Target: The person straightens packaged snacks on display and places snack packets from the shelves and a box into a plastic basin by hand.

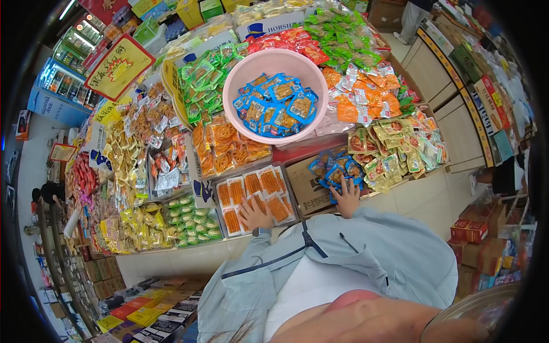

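My left hand [255,214] lies with spread fingers on the flat packs of orange sticks [278,209] in a tray at the front edge of the display. To its right, my right hand [346,199] has its fingers apart at the lower edge of a small pile of blue packets [337,170], touching or just over them; nothing shows in its grip. A brown cardboard surface [307,184] is between the two hands. Farther back, a pink basin [231,82] holds more blue packets [273,106].
Green packets [203,80], orange packets [349,108] and yellowish packets [394,146] surround the basin. Bags of green-and-white items [191,223] lie at the left front. Red boxes [469,230] stand at the right. Parts of other people [413,22] show at the edges.
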Demonstrator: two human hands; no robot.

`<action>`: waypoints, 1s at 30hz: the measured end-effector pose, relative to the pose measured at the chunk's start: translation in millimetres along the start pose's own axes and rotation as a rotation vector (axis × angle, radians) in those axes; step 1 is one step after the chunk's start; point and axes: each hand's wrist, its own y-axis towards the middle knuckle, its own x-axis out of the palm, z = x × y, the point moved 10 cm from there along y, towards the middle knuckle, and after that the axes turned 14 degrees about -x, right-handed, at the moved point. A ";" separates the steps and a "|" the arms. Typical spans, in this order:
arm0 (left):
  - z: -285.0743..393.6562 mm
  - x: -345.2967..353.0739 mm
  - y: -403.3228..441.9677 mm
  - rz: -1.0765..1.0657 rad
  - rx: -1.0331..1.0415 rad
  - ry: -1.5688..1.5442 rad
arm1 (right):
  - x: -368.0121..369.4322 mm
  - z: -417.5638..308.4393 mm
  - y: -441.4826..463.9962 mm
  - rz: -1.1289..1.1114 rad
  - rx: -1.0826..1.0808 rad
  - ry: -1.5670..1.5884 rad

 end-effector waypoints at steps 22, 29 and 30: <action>0.6 1.7 0.5 0.042 0.015 0.009 | -10.0 52.3 -18.5 0.254 -0.075 0.326; 2.7 0.0 -1.8 0.071 0.025 0.026 | -34.7 51.6 -13.0 0.285 -0.089 0.272; 1.1 2.5 -1.9 0.059 0.020 0.030 | -33.8 53.0 -13.2 0.280 -0.095 0.275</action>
